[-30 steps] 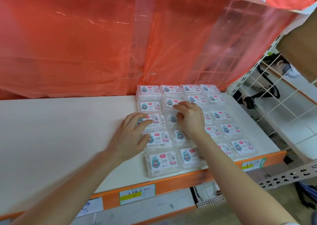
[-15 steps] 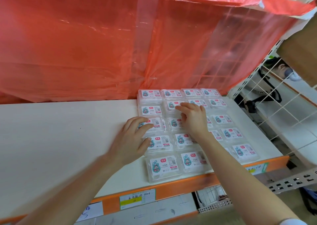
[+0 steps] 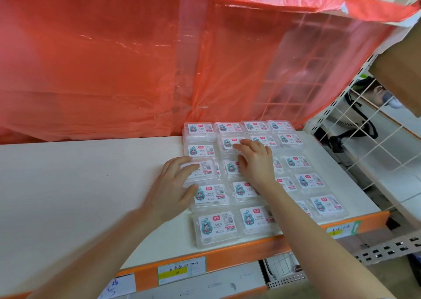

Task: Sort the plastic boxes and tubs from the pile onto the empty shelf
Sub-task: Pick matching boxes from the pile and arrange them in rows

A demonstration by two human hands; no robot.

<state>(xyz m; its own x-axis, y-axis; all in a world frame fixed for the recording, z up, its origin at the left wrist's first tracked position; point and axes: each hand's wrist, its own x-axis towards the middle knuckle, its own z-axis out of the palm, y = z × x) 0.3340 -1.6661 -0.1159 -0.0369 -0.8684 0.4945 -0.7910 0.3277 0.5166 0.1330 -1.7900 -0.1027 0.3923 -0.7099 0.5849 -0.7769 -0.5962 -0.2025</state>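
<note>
Nearest you, the orange front rail (image 3: 239, 253) of the shelf is running across the view, carrying a white and yellow paper price tag (image 3: 180, 270). Above it, the flat white shelf board (image 3: 79, 196) is holding a grid of small clear plastic boxes with white and teal labels (image 3: 216, 227). They are packed side by side on its right half, and the front row is sitting just behind the rail.

Your left hand (image 3: 173, 194) is lying on the left edge of that grid. Its fingers (image 3: 182, 162) are spreading wide and loosely curved over the top of the third-row box (image 3: 205, 171) in the leftmost column. The thumb is touching the near-left corner of the box just in front. The hand is resting on the box, not lifting it.

Your right hand (image 3: 257, 162) is reaching further in, palm down over the middle columns. Its fingers are lying nearly straight and close together, with the tips pressing on the lid of a second-row box (image 3: 227, 142), and they are holding nothing.

Behind your hands, the back row of boxes is standing four across against a translucent red plastic sheet (image 3: 102, 71). The sheet is hanging down the rear of the shelf. To the right, a white wire grid panel (image 3: 376, 162) is closing off the side, and a brown cardboard box (image 3: 405, 71) is jutting in above it.
</note>
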